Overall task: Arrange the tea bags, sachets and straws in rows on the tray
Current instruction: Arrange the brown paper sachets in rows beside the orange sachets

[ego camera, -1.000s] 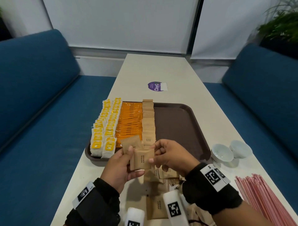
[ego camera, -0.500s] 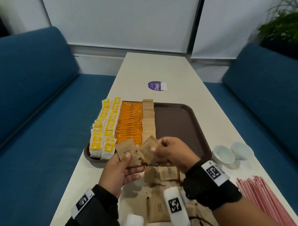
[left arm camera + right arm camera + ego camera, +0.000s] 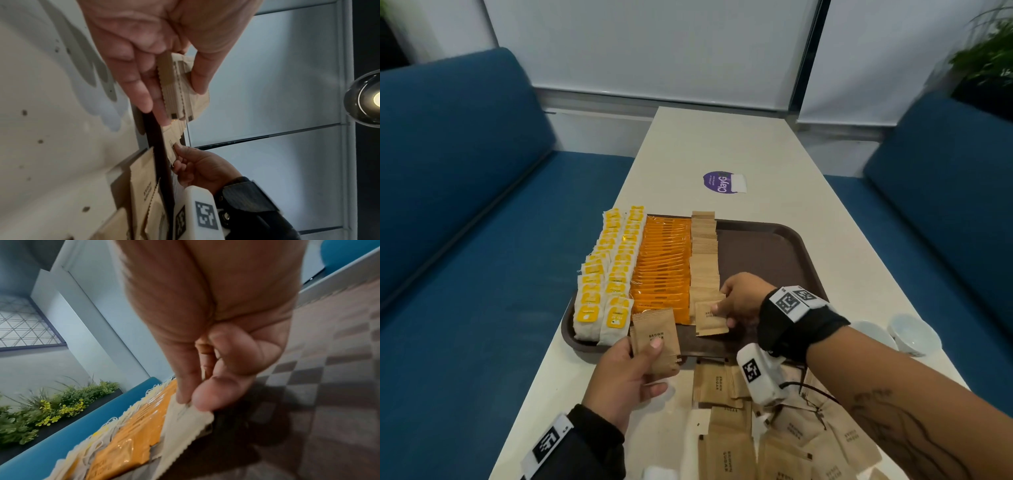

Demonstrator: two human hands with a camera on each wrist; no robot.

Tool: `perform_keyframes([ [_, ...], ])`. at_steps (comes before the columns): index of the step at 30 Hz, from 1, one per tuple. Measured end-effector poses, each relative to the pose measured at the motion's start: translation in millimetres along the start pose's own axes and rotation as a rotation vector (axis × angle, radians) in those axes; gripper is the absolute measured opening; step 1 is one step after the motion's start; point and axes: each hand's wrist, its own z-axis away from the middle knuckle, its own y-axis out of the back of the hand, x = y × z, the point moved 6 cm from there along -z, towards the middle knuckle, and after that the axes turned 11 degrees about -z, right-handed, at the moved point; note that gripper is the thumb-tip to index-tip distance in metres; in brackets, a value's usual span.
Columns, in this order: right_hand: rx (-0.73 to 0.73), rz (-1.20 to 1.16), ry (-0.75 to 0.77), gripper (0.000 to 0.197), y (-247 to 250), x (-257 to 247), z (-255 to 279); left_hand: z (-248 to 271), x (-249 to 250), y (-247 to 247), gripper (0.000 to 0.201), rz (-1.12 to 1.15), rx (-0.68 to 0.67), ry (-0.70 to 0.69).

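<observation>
A dark brown tray [image 3: 774, 253] holds two rows of yellow-tagged tea bags [image 3: 606, 274], a row of orange sachets [image 3: 664, 263] and a row of brown sugar sachets [image 3: 703, 253]. My right hand [image 3: 739, 298] pinches one brown sugar sachet [image 3: 709, 317] [image 3: 185, 420] at the near end of that row, low over the tray. My left hand [image 3: 626, 373] holds a small stack of brown sugar sachets [image 3: 655, 339] [image 3: 179, 87] between thumb and fingers at the tray's near rim. More brown sachets [image 3: 774, 442] lie loose on the table close to me.
Two small white bowls [image 3: 912, 334] stand right of the tray. A purple round sticker [image 3: 722, 182] lies on the cream table [image 3: 722, 144] beyond the tray. The tray's right half is bare. Blue benches flank the table. No straws show in the current views.
My right hand took one sachet from the left hand's stack and carried it forward to the near end of the brown row. The left hand stayed near the rim.
</observation>
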Motion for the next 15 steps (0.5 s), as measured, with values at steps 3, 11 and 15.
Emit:
perform_keyframes([
  [3,0.005,0.007,-0.034,0.033,-2.9,2.9,-5.4,-0.7,-2.3,-0.2,0.014,0.013,-0.008,0.009],
  [11,0.016,0.059,-0.083,0.045,-14.3,3.8,-15.1,1.1,1.2,-10.7,0.014,0.029,-0.05,-0.001],
  [15,0.037,-0.012,-0.05,0.044,-10.5,1.4,-12.2,2.8,3.9,-12.1,0.013,0.011,-0.058,-0.009],
])
